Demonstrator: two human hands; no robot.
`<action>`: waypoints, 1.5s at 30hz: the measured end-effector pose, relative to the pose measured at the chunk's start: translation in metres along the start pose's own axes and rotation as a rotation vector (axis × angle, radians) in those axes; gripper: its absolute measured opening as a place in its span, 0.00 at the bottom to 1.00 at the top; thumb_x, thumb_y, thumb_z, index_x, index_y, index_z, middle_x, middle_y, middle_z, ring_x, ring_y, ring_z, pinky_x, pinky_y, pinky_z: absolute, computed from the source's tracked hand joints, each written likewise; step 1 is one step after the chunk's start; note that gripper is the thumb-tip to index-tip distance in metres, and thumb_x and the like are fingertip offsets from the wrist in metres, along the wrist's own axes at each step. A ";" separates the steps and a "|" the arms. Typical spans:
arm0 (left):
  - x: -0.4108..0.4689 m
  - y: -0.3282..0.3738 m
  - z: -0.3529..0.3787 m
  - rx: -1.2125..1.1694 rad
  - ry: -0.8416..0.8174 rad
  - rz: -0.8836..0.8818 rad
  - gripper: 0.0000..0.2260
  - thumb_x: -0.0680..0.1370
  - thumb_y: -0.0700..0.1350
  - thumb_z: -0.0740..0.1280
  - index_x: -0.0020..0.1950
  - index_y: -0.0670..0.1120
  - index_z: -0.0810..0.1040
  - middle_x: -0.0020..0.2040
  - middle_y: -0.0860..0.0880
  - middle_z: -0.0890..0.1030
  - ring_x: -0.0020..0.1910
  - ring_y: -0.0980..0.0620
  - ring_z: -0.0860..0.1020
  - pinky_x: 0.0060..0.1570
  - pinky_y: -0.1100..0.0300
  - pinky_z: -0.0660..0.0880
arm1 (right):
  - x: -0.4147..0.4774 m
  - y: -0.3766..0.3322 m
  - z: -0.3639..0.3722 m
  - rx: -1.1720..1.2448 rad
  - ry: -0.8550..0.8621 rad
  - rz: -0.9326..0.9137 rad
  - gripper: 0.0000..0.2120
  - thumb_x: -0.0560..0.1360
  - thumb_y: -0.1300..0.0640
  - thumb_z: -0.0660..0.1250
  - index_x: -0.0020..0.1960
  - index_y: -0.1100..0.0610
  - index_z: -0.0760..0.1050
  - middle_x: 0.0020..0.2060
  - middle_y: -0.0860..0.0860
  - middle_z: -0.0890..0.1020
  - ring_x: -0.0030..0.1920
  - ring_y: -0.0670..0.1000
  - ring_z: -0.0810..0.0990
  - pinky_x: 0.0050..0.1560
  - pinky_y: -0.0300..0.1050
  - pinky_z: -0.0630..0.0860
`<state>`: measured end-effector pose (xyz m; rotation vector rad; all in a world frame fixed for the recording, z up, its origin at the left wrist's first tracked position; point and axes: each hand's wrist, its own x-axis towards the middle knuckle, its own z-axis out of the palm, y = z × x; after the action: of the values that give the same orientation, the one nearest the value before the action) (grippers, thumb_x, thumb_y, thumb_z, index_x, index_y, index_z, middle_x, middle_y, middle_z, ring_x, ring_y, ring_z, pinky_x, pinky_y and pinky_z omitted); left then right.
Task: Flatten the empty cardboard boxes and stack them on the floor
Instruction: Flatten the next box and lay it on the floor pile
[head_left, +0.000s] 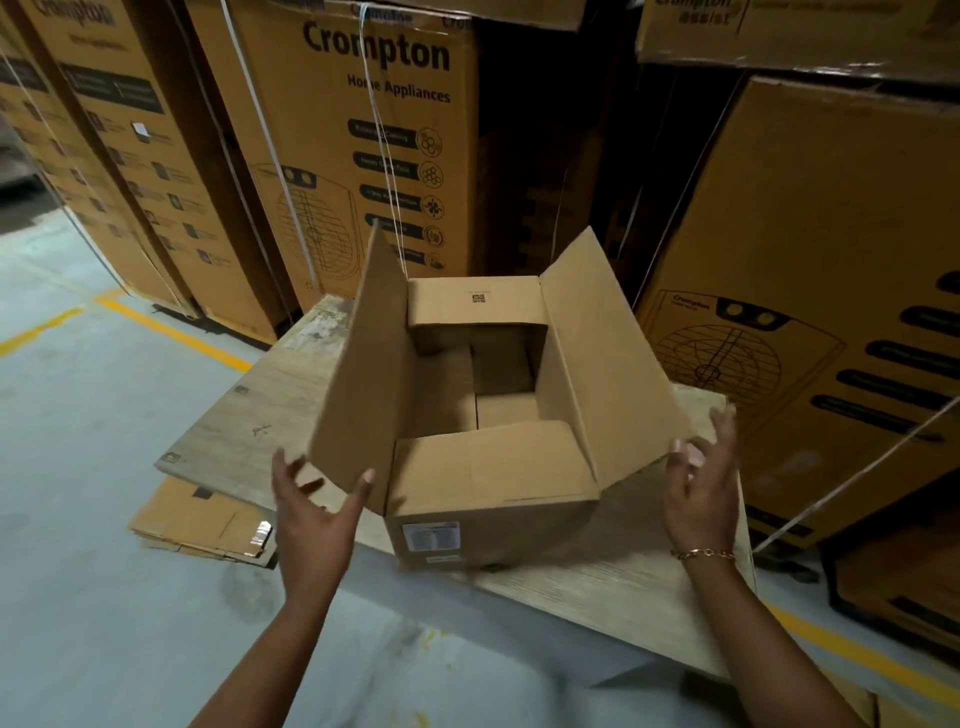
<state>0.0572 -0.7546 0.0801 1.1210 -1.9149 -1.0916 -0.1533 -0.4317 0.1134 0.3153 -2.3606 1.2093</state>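
Observation:
An empty brown cardboard box stands upright on a wooden tabletop, its four top flaps open and a white label on its near side. My left hand is spread open at the lower corner of the tall left flap, thumb touching the flap's edge. My right hand, a gold bracelet on its wrist, hovers with fingers apart just beside the outer edge of the right flap, holding nothing. A pile of flattened cardboard lies on the floor under the table's left edge.
Tall strapped Crompton cartons form a wall behind the table, with more cartons close on the right. Grey concrete floor with yellow lines opens to the left and front.

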 end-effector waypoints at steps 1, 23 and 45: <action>-0.001 -0.001 -0.003 0.002 0.077 -0.038 0.51 0.68 0.65 0.76 0.81 0.52 0.50 0.76 0.45 0.65 0.69 0.43 0.72 0.59 0.42 0.75 | 0.003 0.009 -0.006 -0.069 0.022 0.008 0.36 0.80 0.56 0.63 0.80 0.46 0.46 0.77 0.54 0.61 0.69 0.56 0.70 0.56 0.57 0.76; -0.011 -0.001 0.036 0.097 -0.550 -0.333 0.44 0.72 0.78 0.54 0.76 0.46 0.69 0.69 0.40 0.76 0.62 0.39 0.77 0.58 0.44 0.77 | -0.010 -0.008 0.036 -0.104 -0.963 0.529 0.44 0.74 0.25 0.52 0.79 0.54 0.58 0.76 0.55 0.65 0.74 0.59 0.66 0.71 0.55 0.66; 0.035 0.007 0.007 -0.058 -0.620 -0.342 0.42 0.62 0.80 0.65 0.62 0.49 0.81 0.61 0.44 0.82 0.59 0.45 0.81 0.61 0.44 0.77 | 0.114 -0.060 0.028 0.291 -1.289 0.547 0.20 0.68 0.38 0.74 0.46 0.55 0.82 0.45 0.54 0.83 0.50 0.55 0.80 0.54 0.53 0.76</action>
<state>0.0343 -0.7821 0.0881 1.1978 -2.1665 -1.8423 -0.2359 -0.4888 0.1981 0.7478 -3.4826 2.0142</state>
